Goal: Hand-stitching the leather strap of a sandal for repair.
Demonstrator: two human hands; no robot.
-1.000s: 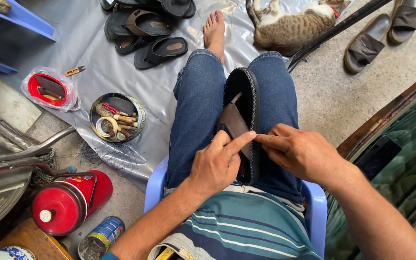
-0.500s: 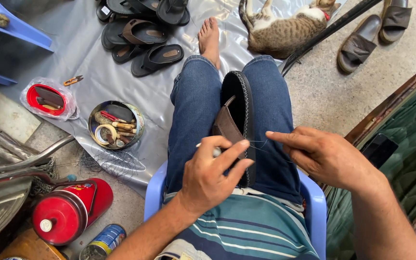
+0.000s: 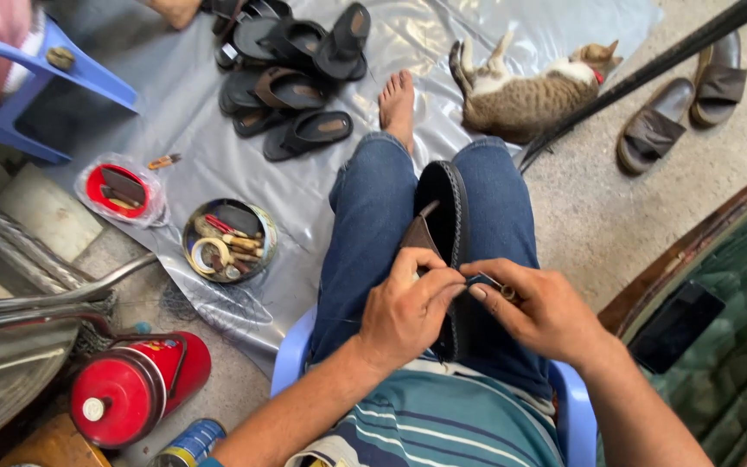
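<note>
Spreading under everything is a grey plastic sheet (image 3: 218, 164) on the floor, with a blue chair (image 3: 577, 415) at its near edge where the person sits. A cat (image 3: 525, 95) lies at the sheet's far edge, a pile of sandals (image 3: 291, 78) to its left. A red canister (image 3: 131, 389) sits low on the left, a round tin (image 3: 228, 242) of small tools beyond it.

Between the knees stands a dark sandal (image 3: 447, 225), on edge, its long axis running straight away from the body, heel end towards the lap and under the hands. The left hand (image 3: 408, 307) is closed on the sandal's edge and brown strap, thumb and forefinger pinched at the rim. The right hand (image 3: 546, 311) is just beside it, fingertips pinched shut on a small tool (image 3: 490, 283), apparently a needle or awl, which points left at the rim. Both hands meet at the near end; the left is the one on the sandal itself.
</note>
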